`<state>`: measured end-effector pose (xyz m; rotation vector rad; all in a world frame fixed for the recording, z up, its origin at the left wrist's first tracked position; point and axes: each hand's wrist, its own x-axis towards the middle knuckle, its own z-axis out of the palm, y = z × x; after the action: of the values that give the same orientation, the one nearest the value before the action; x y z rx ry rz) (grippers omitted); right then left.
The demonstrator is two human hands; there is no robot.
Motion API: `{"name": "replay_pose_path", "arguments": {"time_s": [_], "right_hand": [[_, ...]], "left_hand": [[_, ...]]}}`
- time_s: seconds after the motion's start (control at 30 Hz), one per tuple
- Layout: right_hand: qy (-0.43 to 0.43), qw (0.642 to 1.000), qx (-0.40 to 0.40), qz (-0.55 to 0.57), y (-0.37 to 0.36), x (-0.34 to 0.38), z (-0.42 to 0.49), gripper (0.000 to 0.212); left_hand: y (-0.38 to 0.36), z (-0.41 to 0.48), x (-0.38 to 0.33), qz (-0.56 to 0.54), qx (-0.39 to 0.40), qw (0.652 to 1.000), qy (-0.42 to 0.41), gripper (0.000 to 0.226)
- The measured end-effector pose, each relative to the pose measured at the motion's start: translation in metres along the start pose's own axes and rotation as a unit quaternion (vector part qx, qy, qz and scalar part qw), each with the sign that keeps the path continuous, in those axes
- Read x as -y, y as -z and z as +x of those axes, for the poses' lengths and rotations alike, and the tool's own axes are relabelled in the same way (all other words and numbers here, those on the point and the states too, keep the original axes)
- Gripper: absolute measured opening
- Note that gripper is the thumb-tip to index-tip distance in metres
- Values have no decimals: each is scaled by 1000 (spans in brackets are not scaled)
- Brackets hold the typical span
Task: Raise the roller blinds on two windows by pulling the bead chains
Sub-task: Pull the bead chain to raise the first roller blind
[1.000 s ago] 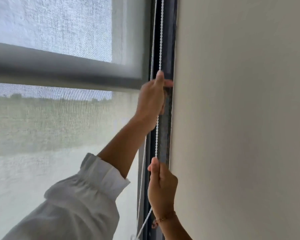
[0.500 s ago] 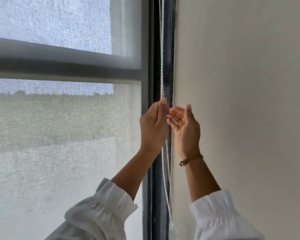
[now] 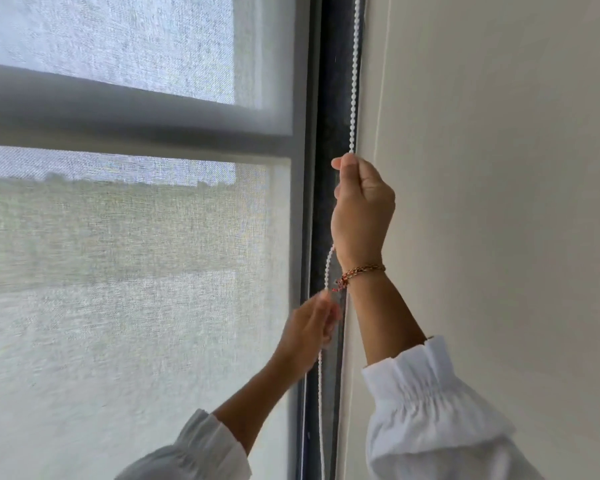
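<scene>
A white bead chain [image 3: 353,74] hangs down the dark window frame [image 3: 329,98] at the right edge of the window. My right hand [image 3: 362,209], with a braided bracelet at the wrist, is closed on the chain high up, next to the wall. My left hand [image 3: 309,332] is lower and blurred, pinching the same chain below the right wrist. The chain runs on down past both hands [image 3: 320,410]. The translucent grey roller blind [image 3: 136,271] covers the whole visible pane; a horizontal window bar shows through it.
A plain cream wall [image 3: 499,168] fills the right half of the view, directly beside the chain. White gathered sleeves cover both forearms at the bottom. Fields and sky show dimly through the blind fabric.
My right hand has gone from open beside the chain to gripping it higher up. My left hand has pulled the chain down and now sits well below the right.
</scene>
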<state>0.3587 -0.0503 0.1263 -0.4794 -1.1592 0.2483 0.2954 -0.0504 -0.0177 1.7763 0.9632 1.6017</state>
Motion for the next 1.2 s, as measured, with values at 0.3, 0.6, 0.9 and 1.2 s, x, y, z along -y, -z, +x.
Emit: {"name": "replay_pose_path", "arguments": {"time_s": [0.3,0.6,0.9,1.2], "right_hand": [[70,994,11,-83,34,-44,-74,34],[4,989,96,-114,60,-101,-149,41],[-269,947,90,153,49,-70,-63,44],[-281,912,123,273,31,-4,12,29]], "left_hand": [[19,77,-141,-136,-51,986,-83,41],[-13,85,-141,-115,-138,978,-102,41],[-14,59,-110,5,-181,967,-179,42],[-34,-13,0,148,-120,973,-131,39]]}}
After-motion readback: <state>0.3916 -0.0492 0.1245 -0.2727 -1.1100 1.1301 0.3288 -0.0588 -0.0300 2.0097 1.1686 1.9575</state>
